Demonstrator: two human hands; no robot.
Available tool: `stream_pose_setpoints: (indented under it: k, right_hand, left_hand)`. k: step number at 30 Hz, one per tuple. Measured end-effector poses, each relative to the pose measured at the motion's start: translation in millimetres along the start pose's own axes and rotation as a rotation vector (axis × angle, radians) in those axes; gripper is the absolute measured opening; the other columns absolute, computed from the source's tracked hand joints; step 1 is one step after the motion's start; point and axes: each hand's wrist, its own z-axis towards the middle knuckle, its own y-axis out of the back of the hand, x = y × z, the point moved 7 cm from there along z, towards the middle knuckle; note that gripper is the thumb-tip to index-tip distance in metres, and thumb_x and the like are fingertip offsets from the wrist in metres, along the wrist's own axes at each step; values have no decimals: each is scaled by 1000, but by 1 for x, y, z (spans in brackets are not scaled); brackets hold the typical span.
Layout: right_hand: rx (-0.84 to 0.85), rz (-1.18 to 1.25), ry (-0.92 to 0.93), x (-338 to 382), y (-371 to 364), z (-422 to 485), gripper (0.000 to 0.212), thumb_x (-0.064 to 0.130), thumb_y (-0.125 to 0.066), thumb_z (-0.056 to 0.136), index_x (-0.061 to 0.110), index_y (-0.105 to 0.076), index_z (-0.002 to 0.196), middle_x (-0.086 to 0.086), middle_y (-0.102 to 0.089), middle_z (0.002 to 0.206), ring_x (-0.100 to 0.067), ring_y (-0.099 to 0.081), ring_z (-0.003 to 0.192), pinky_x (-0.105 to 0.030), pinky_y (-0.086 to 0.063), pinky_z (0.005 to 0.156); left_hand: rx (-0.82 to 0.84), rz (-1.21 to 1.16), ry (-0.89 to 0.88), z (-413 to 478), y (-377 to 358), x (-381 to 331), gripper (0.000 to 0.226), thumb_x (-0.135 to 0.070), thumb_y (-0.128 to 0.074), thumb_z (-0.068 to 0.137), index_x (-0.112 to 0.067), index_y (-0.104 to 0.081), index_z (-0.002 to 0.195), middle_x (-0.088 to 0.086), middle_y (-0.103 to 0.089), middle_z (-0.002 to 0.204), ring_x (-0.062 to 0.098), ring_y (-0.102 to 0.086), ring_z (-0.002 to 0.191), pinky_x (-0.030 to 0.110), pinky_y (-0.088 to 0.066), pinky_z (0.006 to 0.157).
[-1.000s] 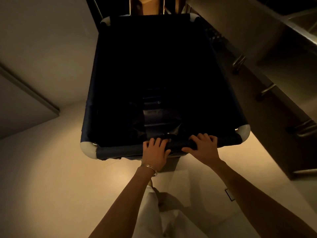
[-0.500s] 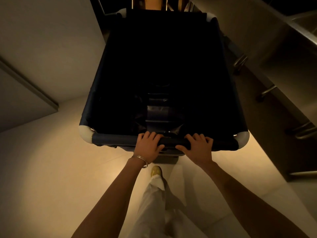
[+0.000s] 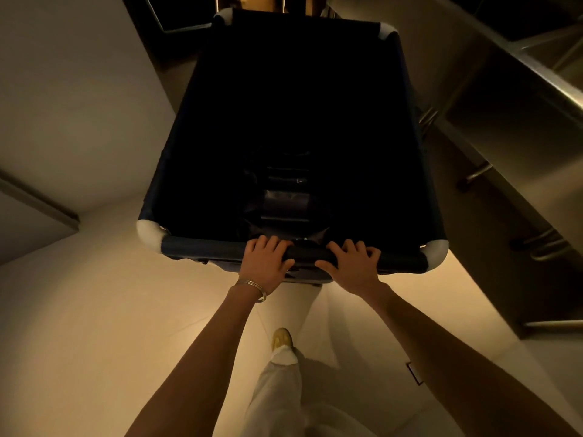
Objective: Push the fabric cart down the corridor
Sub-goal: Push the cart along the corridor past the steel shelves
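The fabric cart (image 3: 202, 247) is a deep dark-blue cloth bin on a tube frame with white corner joints, straight ahead of me. Its inside is almost black, with some dark folded material at the bottom. My left hand (image 3: 266, 263), with thin bangles on the wrist, grips the cart's near top rail. Just to its right, my right hand (image 3: 353, 266) grips the same rail. Both arms are stretched out in front of me.
A pale wall (image 3: 79, 105) runs along the left with a ledge low down. On the right stand dark metal cabinets (image 3: 504, 200) with bar handles, close to the cart's side. My white trouser leg and yellow shoe (image 3: 281, 340) step on the light floor (image 3: 94, 342).
The cart has rolled forward along the corridor with both hands still on the rail. My leading foot has swung through a step beneath the cart's near end.
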Motion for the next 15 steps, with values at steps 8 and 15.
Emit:
stream_pose_setpoints:
  k: [8, 15]
  right_hand:
    - [38, -17, -20, -9, 14, 69, 89, 71, 5, 67, 28, -43, 128, -10, -49, 129, -32, -39, 120, -46, -25, 99]
    - [29, -24, -13, -22, 23, 129, 84, 74, 0, 73, 26, -44, 127, -11, -50, 128, -32, -39, 120, -47, -25, 99]
  left_hand:
    - [25, 35, 26, 71, 12, 12, 41, -39, -37, 97, -19, -40, 133, 8, -49, 131, 28, -41, 122, 40, -24, 110]
    - [18, 43, 56, 131, 22, 19, 41, -37, -38, 97, -17, -40, 133, 11, -49, 132, 30, -41, 124, 41, -23, 110]
